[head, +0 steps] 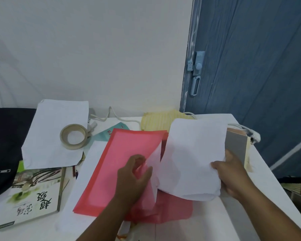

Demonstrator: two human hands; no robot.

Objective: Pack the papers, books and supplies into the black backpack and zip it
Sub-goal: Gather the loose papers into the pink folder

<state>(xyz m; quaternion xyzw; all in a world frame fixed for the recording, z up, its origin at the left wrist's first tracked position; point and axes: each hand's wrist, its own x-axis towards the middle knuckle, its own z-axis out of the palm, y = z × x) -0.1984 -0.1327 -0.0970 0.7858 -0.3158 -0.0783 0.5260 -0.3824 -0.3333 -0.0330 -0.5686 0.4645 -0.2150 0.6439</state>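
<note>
Red translucent folder point(111, 164) lies flat mid-table, and I judge I'm at the gathering step. My left hand point(133, 174) pinches a folder edge with curled fingers; my right hand point(233, 174) grips a bent sheaf of white papers point(189, 159). Next I must slide the sheaf inside squarely. Waiting well apart, the black backpack point(5, 145) sits at far left.

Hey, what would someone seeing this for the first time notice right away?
Likely the red plastic folder in the middle of the table, with the left hand on it. Beside it, the right hand grips a curled stack of white papers. Farther left, a roll of tape sits on a white sheet.
</note>
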